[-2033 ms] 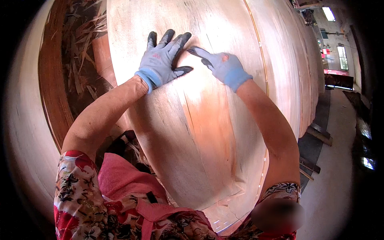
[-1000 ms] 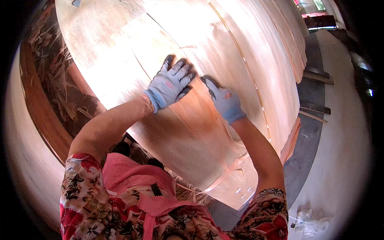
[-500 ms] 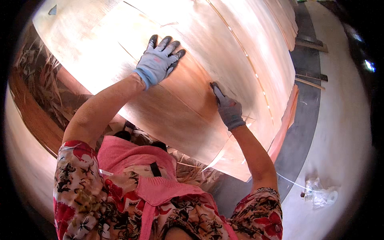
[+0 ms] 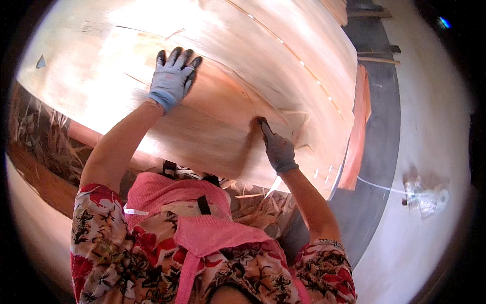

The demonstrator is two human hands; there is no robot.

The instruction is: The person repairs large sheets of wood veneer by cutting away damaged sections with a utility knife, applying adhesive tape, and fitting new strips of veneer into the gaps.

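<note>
A broad stack of thin pale wood veneer sheets (image 4: 202,139) spreads out in front of me. My left hand (image 4: 171,80), in a grey glove with dark fingertips, lies flat with fingers stretched on a reddish piece of veneer (image 4: 217,91). To its right and nearer, my gloved right hand (image 4: 279,151) is closed, one finger pointing forward along the veneer. Whatever its curled fingers hold is hidden underneath. Beside it the veneer has a raised, creased flap (image 4: 293,121).
A seam with whitish spots (image 4: 304,64) runs across the stack. Veneer scraps (image 4: 50,137) lie at the left and below the near edge. On the right are a dark floor strip (image 4: 379,116), wooden slats (image 4: 377,60) and a clear plastic bag (image 4: 425,197) beside a white cord.
My right hand has moved nearer and slightly left along the veneer, and a flap now stands up beside it. My left hand stays flat on the sheet. The whole view has shifted.
</note>
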